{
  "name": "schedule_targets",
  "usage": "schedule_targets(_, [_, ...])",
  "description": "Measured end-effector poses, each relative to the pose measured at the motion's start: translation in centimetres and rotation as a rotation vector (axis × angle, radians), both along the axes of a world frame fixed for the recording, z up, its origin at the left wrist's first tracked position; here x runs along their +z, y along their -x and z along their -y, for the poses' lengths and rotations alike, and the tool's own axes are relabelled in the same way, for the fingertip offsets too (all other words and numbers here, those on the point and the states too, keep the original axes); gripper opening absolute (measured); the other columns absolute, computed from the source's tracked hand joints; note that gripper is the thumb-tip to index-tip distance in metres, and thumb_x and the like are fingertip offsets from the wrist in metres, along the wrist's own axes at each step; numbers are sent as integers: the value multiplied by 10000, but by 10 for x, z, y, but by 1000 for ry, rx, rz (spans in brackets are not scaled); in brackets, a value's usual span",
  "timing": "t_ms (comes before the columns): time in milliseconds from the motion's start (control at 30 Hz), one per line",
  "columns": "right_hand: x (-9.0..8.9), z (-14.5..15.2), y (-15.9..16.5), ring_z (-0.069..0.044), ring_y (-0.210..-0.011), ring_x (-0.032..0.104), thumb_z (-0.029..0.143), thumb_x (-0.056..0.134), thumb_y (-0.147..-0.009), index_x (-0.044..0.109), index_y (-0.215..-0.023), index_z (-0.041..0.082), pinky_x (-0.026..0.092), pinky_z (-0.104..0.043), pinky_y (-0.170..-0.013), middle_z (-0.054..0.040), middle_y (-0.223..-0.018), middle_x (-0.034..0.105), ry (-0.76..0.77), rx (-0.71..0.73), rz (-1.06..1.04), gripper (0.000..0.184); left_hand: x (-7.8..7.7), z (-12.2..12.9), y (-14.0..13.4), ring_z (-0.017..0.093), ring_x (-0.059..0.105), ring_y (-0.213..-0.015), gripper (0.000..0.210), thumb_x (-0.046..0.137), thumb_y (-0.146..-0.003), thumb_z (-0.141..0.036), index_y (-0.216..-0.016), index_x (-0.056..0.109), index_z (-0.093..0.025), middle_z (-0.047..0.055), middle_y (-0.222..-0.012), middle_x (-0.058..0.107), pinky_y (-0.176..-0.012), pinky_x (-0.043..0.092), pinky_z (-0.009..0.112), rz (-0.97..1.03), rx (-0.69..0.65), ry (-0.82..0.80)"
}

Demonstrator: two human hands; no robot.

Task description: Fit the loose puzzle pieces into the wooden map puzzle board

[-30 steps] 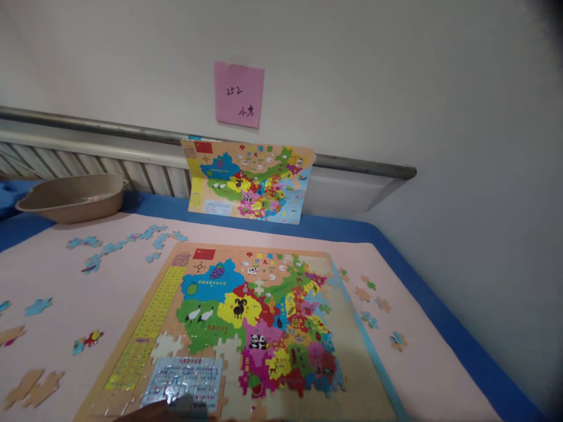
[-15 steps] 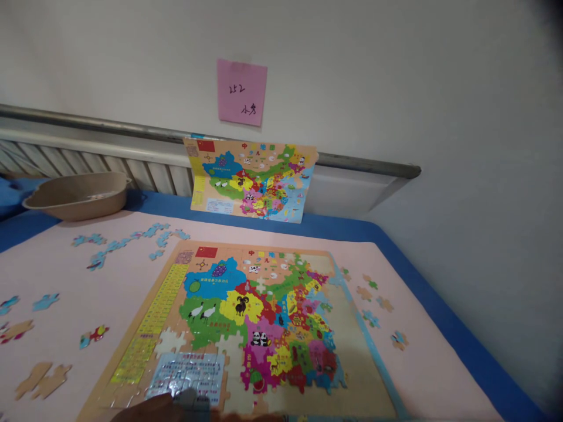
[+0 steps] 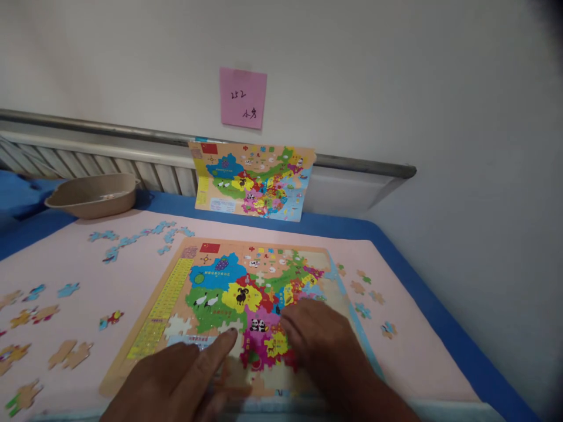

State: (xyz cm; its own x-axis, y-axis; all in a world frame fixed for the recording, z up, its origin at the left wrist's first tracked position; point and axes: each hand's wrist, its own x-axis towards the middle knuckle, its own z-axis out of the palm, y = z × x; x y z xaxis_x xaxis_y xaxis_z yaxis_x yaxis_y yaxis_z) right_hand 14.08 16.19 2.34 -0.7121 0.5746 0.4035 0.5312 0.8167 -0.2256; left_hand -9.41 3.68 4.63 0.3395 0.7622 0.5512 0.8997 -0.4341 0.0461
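Note:
A jigsaw puzzle of a colourful map lies partly assembled in its tray, with bare patches at the lower left, bottom and right side. My left hand is over the tray's lower left, its index finger stretched out to a bare patch beside the panda area. No piece shows in it. Over the right half of the map, my right hand rests with its fingers bent and close together, the tips near the panda area. Whatever lies beneath those fingers is hidden.
Loose puzzle pieces lie left and right of the tray. Joined blue pieces are at the far left. A beige basin stands at the back. A printed reference map leans against the wall rail, below a pink note.
My left hand has come further up into view, over the tray's lower left. My right hand has appeared over the map's right half. The view has shifted slightly left.

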Motion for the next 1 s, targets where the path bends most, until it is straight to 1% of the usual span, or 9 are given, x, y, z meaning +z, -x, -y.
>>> schedule_targets(67, [4,-16,-14,-194,-792,556,223,382,-1053,649,-894,175,414,-316,-745,-64,-822,637,-79,-56,10,315,6,-9,-5,150,648,-527,375,210,-1050,-293,-1317,442,-168,-1,-694,696,-459,496,235,-23,-18,45])
schedule_targets(200, [-2,-35,-29,-210,-816,530,220,405,-1045,662,-928,179,383,-331,-755,-63,-838,610,-58,-147,107,286,11,-17,-13,192,679,-576,394,304,-977,-231,-1369,348,-224,7,-756,727,-475,512,268,-40,11,216])
schedule_targets(367, [-10,-37,-26,-202,-799,499,178,411,-1030,661,-934,185,347,-328,-745,-59,-850,583,-72,-147,146,268,-9,-17,-13,214,672,-573,423,359,-938,-186,-1357,319,-221,13,-740,712,-487,531,303,-55,20,245])
schedule_targets(500, [-5,-34,-14,-211,-851,482,173,524,-987,650,-926,193,323,-337,-759,-58,-921,582,-25,-120,172,142,-18,-17,-9,220,680,-600,392,383,-919,-151,-1307,388,-211,21,-773,717,-510,546,324,-68,1,283])
schedule_targets(567, [-3,-34,-8,-218,-867,476,157,577,-955,646,-923,199,316,-343,-761,-55,-936,576,-3,-112,206,87,-13,-19,-7,238,688,-634,376,409,-910,-155,-1280,458,-208,30,-788,718,-533,542,340,-81,13,373])
schedule_targets(633, [-3,-34,-3,-220,-867,476,146,587,-947,644,-929,203,315,-346,-757,-53,-935,571,14,-111,225,83,-1,-25,-4,242,679,-628,289,455,-887,-170,-1148,569,-220,24,-754,704,-547,516,337,-75,48,532])
schedule_targets(733, [-3,-35,0,-226,-887,488,135,600,-936,642,-932,209,326,-356,-767,-50,-960,584,40,-123,201,85,17,-46,2,232,673,-642,191,535,-841,-192,-1002,633,-230,27,-732,689,-584,477,308,-79,85,688])
schedule_targets(867, [-7,-36,-3,-249,-987,513,123,638,-899,650,-997,221,354,-384,-833,-52,-1064,615,13,-114,106,140,27,-85,7,290,703,-711,435,528,-830,-154,-1253,578,-241,78,-765,717,-607,480,318,-229,144,653])
schedule_targets(1000, [-14,-39,-5,-267,-1123,500,136,641,-898,640,-1127,257,363,-410,-922,-41,-1183,618,-22,-67,45,258,25,-114,4,332,703,-661,363,516,-785,-132,-1110,621,-257,87,-716,715,-556,486,344,-304,141,631])
